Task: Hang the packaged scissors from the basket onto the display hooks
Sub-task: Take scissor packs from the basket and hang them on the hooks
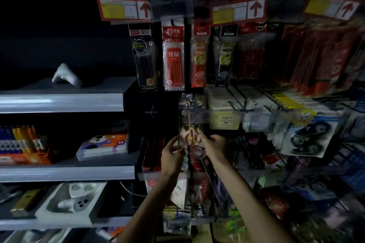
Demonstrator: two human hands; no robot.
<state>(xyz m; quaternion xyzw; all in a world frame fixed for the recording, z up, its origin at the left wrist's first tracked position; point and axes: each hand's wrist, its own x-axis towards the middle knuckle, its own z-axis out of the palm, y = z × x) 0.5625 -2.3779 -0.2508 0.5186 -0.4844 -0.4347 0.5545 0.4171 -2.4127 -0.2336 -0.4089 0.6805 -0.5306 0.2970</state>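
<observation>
Your two hands meet on the scissors pack [190, 137], which sits just below the centre of the view. It is upright, with pinkish handles and a yellow pivot showing through the wrap.

Your left hand [172, 152] is at the pack's 9 o'clock, its fingers curled onto the left edge and pinching it. Your right hand [213, 143] is at the pack's 3 o'clock, its fingers bent round the right edge. The dim light and blur hide exactly how the fingertips lie.

The top of the pack comes up just under a clear label strip [199, 116] at its 12 o'clock. You cannot tell whether the pack is on a hook.

Further up at 12 o'clock hang pen packs [173, 55], beneath red tags [123, 9] with arrows. Bare hooks [235, 104] jut out at 2 o'clock, over rows of small boxes. Grey shelves [61, 102] fill the 9 o'clock side.
</observation>
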